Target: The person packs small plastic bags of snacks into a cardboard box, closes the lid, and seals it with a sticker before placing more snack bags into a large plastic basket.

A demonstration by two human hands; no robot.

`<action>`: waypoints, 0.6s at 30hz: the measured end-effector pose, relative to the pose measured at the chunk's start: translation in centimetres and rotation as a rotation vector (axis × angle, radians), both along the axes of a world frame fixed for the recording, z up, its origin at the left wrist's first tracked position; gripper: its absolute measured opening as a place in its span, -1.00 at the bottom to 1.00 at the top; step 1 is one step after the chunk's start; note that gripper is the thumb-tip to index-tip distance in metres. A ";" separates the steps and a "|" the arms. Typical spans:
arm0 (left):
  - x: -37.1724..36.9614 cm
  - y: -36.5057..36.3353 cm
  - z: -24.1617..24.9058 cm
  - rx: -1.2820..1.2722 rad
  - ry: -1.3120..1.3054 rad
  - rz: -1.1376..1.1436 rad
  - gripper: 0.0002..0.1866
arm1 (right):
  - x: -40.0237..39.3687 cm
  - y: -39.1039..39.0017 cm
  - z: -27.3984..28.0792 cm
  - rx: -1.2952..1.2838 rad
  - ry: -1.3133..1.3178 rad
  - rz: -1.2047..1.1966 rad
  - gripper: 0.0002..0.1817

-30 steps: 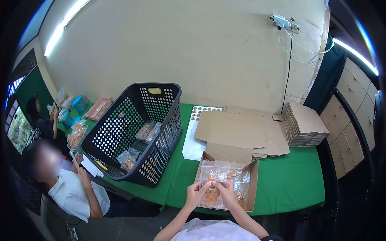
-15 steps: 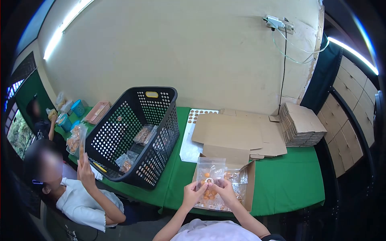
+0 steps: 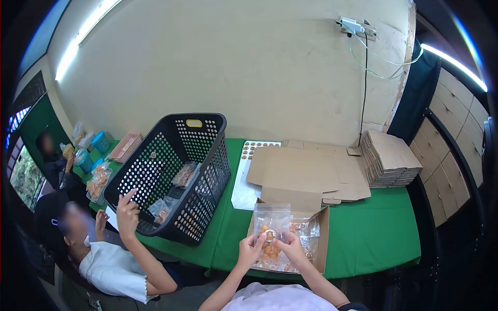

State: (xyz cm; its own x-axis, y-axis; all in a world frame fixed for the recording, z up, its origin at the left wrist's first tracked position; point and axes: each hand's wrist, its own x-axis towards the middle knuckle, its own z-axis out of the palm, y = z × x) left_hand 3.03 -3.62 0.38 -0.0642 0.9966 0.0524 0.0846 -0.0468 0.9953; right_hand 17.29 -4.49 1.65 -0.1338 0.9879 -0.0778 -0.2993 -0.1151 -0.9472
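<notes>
Between my two hands is a clear zip bag [image 3: 272, 215] with orange pieces inside and a round sticker [image 3: 270, 236] on its front. My left hand [image 3: 251, 251] pinches the bag's left side beside the sticker. On the right side, my right hand [image 3: 291, 250] grips it with the thumb near the sticker. The bag is upright over an open cardboard box [image 3: 323, 238], which holds several more clear packets [image 3: 309, 228] with round stickers. The lower part of the held bag overlaps the packets behind it.
A large black basket [image 3: 205, 197] with some packets stands left of the box. Behind lie flat cardboard [image 3: 295, 168], a white sticker sheet [image 3: 245, 192] and a stack of folded boxes [image 3: 389, 160]. A co-worker in white [image 3: 116, 269] sits at the left; another person [image 3: 54, 160] is farther back.
The co-worker's raised hand has moved right toward the basket and no longer holds a packet; their other hand now shows. My hands and the bag stay nearly in place, with the sticker less covered.
</notes>
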 end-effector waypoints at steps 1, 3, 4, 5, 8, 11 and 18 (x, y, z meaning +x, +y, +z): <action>0.1 0.0 0.2 -0.003 0.000 -0.007 -0.69 | -0.1 -0.1 0.4 -0.012 -0.006 -0.001 -0.76; 0.3 -0.3 0.9 -0.010 0.000 -0.022 -0.71 | -0.3 -0.3 1.6 -0.039 -0.019 -0.004 -0.77; 0.2 -0.4 1.4 0.009 0.079 -0.039 -0.71 | -0.4 -0.3 1.3 -0.044 -0.013 -0.020 -0.77; 0.0 -0.4 1.9 0.030 0.159 -0.055 -0.70 | -0.4 -0.3 0.7 -0.048 -0.007 -0.036 -0.76; 0.0 -0.1 1.9 0.053 0.184 -0.045 -0.70 | -0.8 -0.2 1.4 -0.040 0.032 -0.050 -0.77; 0.2 0.2 1.6 0.066 0.123 -0.013 -0.70 | -1.1 -0.3 1.6 -0.018 0.025 -0.087 -0.80; 0.2 0.3 1.2 0.072 0.147 -0.037 -0.73 | -0.4 0.4 -0.2 -0.020 -0.085 -0.107 -0.82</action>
State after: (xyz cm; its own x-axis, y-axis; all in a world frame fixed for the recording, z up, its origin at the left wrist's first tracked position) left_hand 3.23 -3.28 1.56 -0.0141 0.9914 0.1299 0.2260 -0.1234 0.9663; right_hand 16.93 -4.11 1.42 -0.0200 0.9944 -0.1038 -0.2292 -0.1056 -0.9676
